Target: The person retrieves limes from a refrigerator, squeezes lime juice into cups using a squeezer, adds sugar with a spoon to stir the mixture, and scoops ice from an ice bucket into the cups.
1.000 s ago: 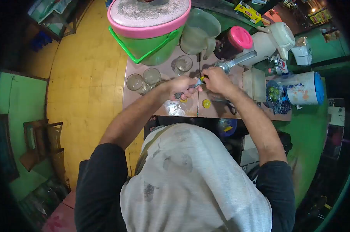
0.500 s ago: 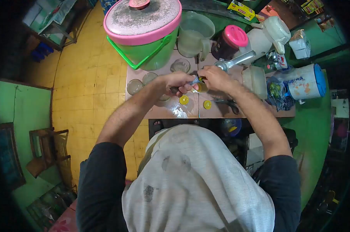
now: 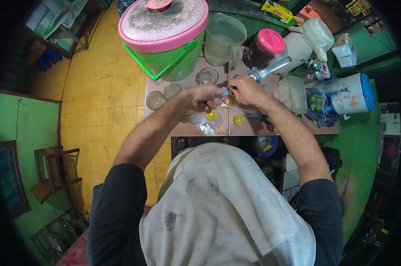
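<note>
Over the tiled table (image 3: 178, 128), my left hand (image 3: 206, 96) is closed round the dark handle of a small metal tool (image 3: 226, 93). My right hand (image 3: 246, 90) pinches a small green and yellow fruit piece (image 3: 231, 90) against the tool's end. Below the hands a glass with yellow liquid (image 3: 230, 101) is partly hidden. Two cut yellow citrus halves (image 3: 211, 115) lie cut face up near the front edge. To their right rests an object with dark handles (image 3: 268, 123), perhaps scissors. A metal squeezer (image 3: 273, 68) lies beyond my right hand.
Glasses (image 3: 155, 100) stand at left. A green bucket with a pink lid (image 3: 165, 37), a clear pitcher (image 3: 222, 42), a pink-lidded jar (image 3: 269, 42) and a white jug (image 3: 304, 42) line the back. At right are a plastic container (image 3: 292, 94), bagged green fruit (image 3: 316, 103) and a white-blue container (image 3: 351, 93).
Both hands have shifted slightly and stay close together. The metal tool's end now sits nearer my right fingers. The view has moved a little.
</note>
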`<state>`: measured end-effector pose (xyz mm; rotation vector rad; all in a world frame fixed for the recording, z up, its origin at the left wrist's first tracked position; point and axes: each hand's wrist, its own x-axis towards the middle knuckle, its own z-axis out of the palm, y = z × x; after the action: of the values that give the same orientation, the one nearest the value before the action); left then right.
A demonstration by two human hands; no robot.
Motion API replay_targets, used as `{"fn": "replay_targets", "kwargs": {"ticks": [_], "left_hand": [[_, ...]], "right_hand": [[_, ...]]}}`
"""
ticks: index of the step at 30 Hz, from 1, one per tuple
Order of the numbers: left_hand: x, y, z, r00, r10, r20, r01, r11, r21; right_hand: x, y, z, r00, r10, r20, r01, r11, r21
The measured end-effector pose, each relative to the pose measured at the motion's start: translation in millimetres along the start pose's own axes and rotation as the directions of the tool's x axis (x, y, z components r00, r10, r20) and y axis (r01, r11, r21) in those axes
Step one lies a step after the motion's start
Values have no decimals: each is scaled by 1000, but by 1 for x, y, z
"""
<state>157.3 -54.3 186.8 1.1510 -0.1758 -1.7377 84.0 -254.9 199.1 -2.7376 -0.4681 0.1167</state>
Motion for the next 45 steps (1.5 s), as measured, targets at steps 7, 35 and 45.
{"fn": "replay_targets", "kwargs": {"ticks": [7,35,45], "left_hand": [[2,-6,2,999,25,-38,-24,1000,16],[6,-12,8,1000,1,18,1,994,-110],[21,-60,37,961,132,-243,-172,974,-149]], "right_hand": [[-3,1,6,999,39,-15,-39,999,-12],[-11,-7,5,979,184,-82,-173,977,127],[-127,-52,103,627,708,-325,-153,521,840]]}}
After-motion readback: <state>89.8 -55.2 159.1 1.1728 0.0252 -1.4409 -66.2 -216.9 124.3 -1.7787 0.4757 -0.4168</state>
